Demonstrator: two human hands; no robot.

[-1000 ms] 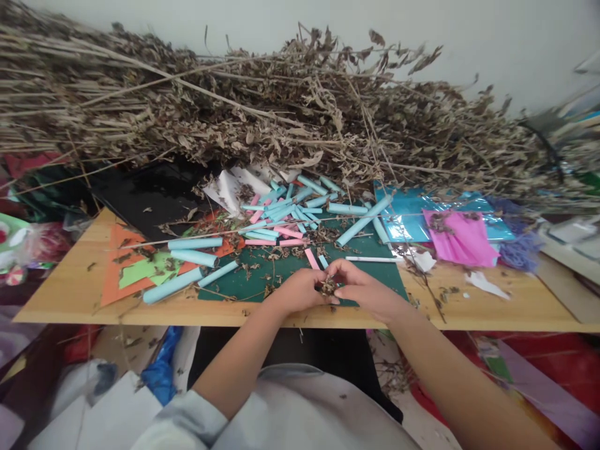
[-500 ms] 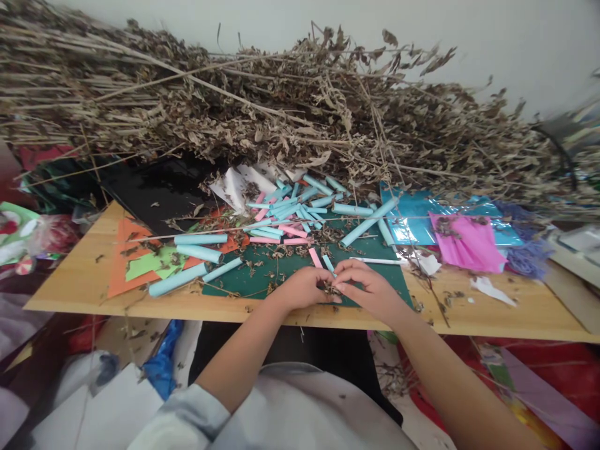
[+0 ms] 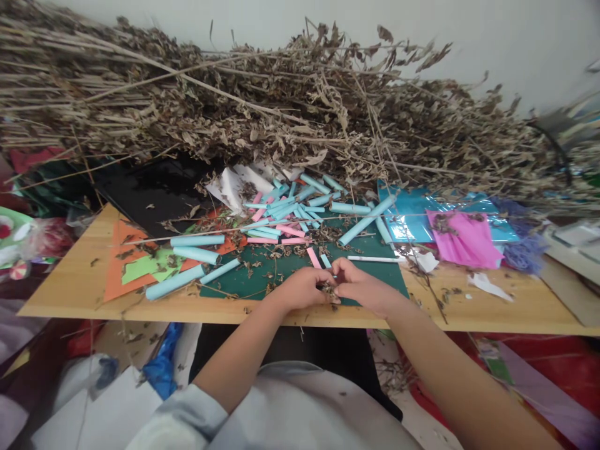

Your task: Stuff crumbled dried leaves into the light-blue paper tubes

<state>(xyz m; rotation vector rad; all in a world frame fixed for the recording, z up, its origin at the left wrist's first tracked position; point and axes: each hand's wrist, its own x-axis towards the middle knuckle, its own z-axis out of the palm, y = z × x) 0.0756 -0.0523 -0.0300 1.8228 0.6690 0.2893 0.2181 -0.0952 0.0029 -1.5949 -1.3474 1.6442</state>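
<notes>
Both hands, left hand (image 3: 302,289) and right hand (image 3: 363,289), stay pinched together on a clump of dried leaves (image 3: 328,289) above the green mat (image 3: 281,275); nothing has shifted.

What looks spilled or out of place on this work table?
Dry leaf crumbs are scattered over the green cutting mat, among loose blue and pink paper rolls. A big heap of dried branches overhangs the table's back. Both hands, left hand and right hand, pinch a small clump of dry leaves.

Pale grey-white top, sleeves pushed above elbows; forearms and hands bare, dry flecks on cloth.
</notes>
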